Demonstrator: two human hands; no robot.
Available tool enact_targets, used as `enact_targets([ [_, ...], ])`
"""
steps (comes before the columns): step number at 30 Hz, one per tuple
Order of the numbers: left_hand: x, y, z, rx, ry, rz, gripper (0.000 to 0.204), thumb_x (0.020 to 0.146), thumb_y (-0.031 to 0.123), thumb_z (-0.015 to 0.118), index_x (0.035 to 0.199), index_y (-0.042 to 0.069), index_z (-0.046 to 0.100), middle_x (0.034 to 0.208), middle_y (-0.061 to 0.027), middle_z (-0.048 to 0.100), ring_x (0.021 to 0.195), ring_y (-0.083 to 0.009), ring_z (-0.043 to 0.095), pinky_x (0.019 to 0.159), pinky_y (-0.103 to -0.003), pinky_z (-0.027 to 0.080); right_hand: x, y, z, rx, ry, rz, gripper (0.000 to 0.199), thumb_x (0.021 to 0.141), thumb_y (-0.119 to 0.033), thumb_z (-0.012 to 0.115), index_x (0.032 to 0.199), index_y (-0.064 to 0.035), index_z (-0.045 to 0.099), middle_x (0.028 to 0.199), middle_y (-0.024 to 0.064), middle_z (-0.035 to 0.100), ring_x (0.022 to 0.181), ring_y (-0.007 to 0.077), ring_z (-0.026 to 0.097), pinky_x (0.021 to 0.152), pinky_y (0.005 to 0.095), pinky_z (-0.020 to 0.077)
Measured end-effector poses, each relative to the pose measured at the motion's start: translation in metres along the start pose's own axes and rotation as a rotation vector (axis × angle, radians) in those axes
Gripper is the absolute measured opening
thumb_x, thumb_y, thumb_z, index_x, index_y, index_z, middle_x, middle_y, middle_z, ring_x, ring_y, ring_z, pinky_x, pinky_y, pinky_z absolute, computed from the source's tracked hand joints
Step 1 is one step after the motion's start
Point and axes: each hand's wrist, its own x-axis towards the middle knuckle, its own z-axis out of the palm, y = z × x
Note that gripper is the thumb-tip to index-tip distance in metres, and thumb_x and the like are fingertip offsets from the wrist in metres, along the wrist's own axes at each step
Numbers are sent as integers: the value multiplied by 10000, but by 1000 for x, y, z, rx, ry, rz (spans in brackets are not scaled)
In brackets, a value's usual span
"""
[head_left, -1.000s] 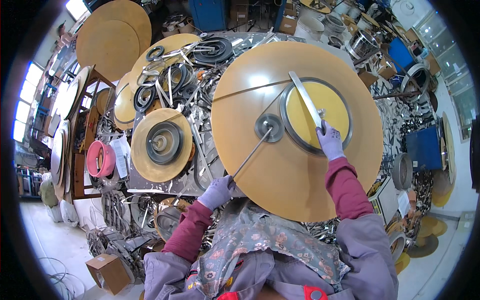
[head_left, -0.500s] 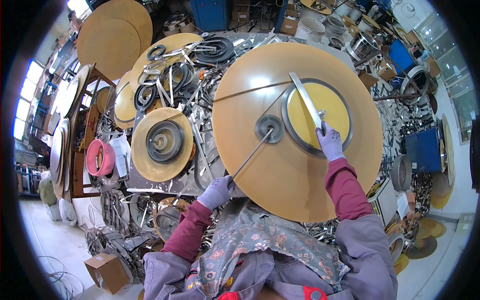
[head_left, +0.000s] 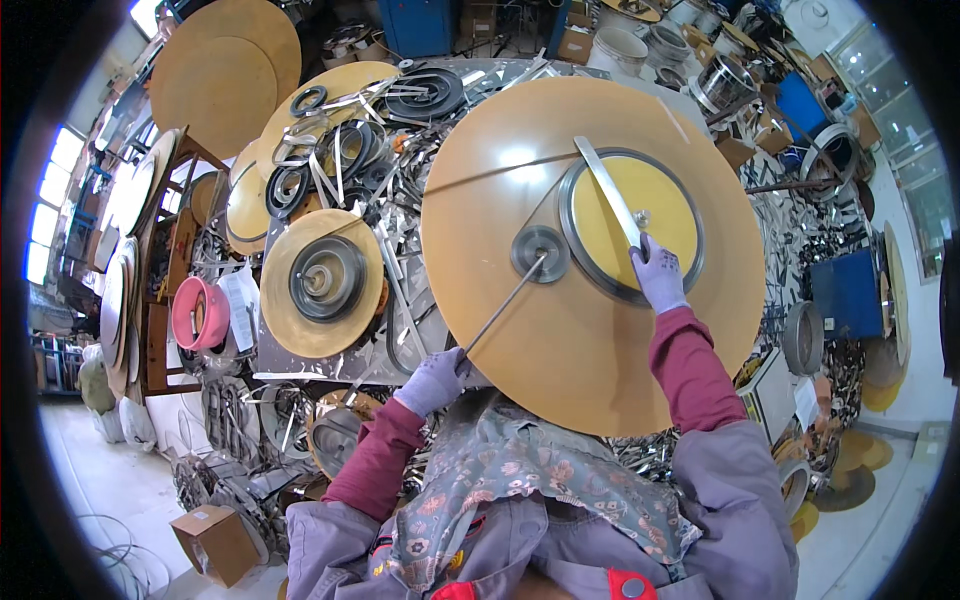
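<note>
A large tan disc [head_left: 575, 370] lies flat in front of me. On it, a dark metal ring-shaped coil [head_left: 575, 236] surrounds a yellow round centre [head_left: 668, 205]. My right hand [head_left: 660, 275], in a pale glove, grips the near end of a flat silver bar [head_left: 606, 188] lying slantwise over the coil and centre. My left hand [head_left: 434, 383], gloved too, is closed around the near end of a thin metal rod [head_left: 503, 306]. The rod's far end meets the middle of a small grey roller [head_left: 526, 254] left of the coil. A dark narrow strip [head_left: 500, 175] stretches from the disc's left edge toward the coil.
To the left, a smaller disc [head_left: 277, 312] carries another coil [head_left: 305, 286]. Loose strips and black coils [head_left: 428, 96] crowd the table behind it. A pink tub [head_left: 199, 313] stands farther left, a cardboard box [head_left: 215, 545] on the floor. At right is a blue panel [head_left: 846, 298].
Both hands keep their grips on the rod and bar. The view has shifted very slightly; hardly anything else differs.
</note>
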Motion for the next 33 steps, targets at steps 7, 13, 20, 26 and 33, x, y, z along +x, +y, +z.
enact_targets([
  [7,1,0,2,5,15,-4,216,876,165,514,1004,4,578,920,-248,624,904,-416,589,767,-470,469,1,3,2,-15,-12,-2,362,875,-290,561,1109,-13,557,878,236,640,853,374,626,772,450,485],
  [13,0,4,-6,48,19,-32,203,868,155,525,977,-3,590,906,-242,629,891,-411,595,765,-461,472,2,6,4,-24,13,-24,369,871,-296,567,1121,-25,554,860,220,643,840,370,627,765,452,485],
  [20,-1,-3,0,-17,3,7,178,882,150,505,935,-5,577,849,-239,622,843,-422,590,716,-470,459,0,1,2,-22,18,-8,370,870,-299,569,1117,-24,555,885,222,642,862,368,622,781,450,481],
  [26,3,-6,4,-3,32,37,183,883,151,506,940,-9,572,878,-249,617,864,-425,584,722,-474,457,1,8,9,-39,28,6,387,869,-298,573,1139,-20,555,923,216,645,876,367,621,792,446,480],
  [33,-1,-2,-6,19,41,18,193,889,166,504,931,-8,576,862,-247,617,866,-415,590,723,-474,456,1,5,8,-31,23,27,389,859,-272,588,1160,-27,560,941,213,646,861,365,625,779,439,480],
])
